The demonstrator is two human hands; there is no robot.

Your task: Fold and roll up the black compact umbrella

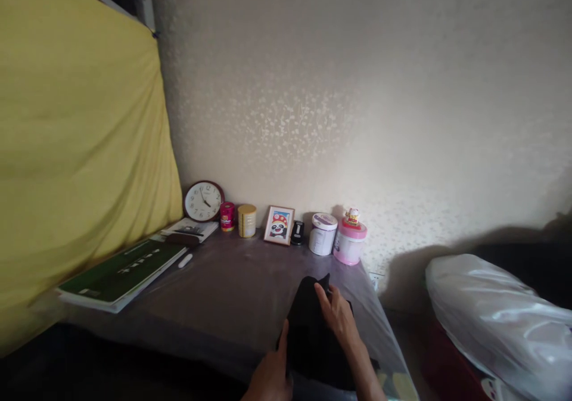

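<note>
A black fabric item [310, 335] is over the near right of the surface [223, 294], long axis toward the wall. The left hand [272, 374] grips its left edge; the right hand's [337, 311] fingers pinch its far end. Room stretches leftward to a green book [127, 270].

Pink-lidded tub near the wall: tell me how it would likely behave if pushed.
The pink-lidded tub would probably slide upright under a low, gentle push, given its broad, squat shape. The figurine on its lid might wobble or fall; no fastening shows. If tipped over, the tub's round wall would likely let it roll, with the table's right edge close by.
</note>
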